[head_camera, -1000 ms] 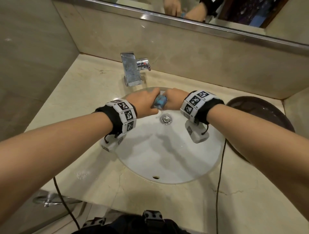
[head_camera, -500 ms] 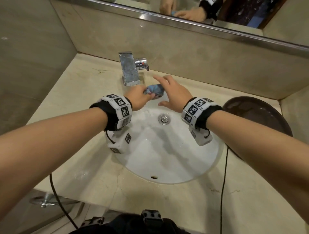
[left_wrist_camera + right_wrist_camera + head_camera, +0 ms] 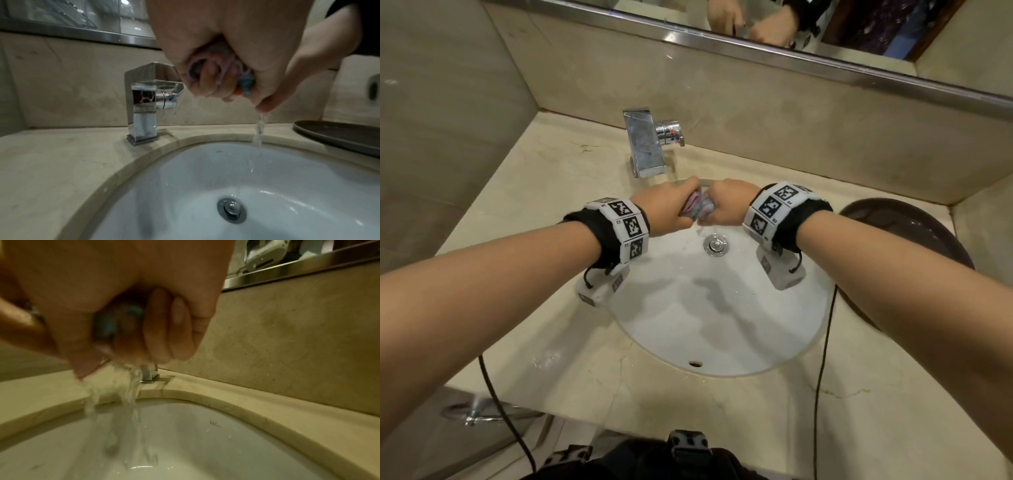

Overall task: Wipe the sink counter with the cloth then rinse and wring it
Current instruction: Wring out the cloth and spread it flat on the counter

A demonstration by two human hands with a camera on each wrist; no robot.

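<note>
Wringing under way over the sink basin (image 3: pixel 715 318), the last step of the task as far as can be judged.

Counter (image 3: pixel 544 192) around the bowl shows only a few wet spots near its front edge, so the wiping looks finished, though how clean it is cannot be told. Faucet (image 3: pixel 645 145) shows no stream at its spout, while water falls from the fists into the bowl near the drain (image 3: pixel 716 244). Left hand (image 3: pixel 671 209) and right hand (image 3: pixel 729 205) are both curled tight round the cloth (image 3: pixel 697 209), fist against fist, above the back of the bowl. Most of the cloth is buried in the hands; only a twisted blue and pink bit shows, and both wrist views are blurred, so how much water remains in it is unclear.
</note>
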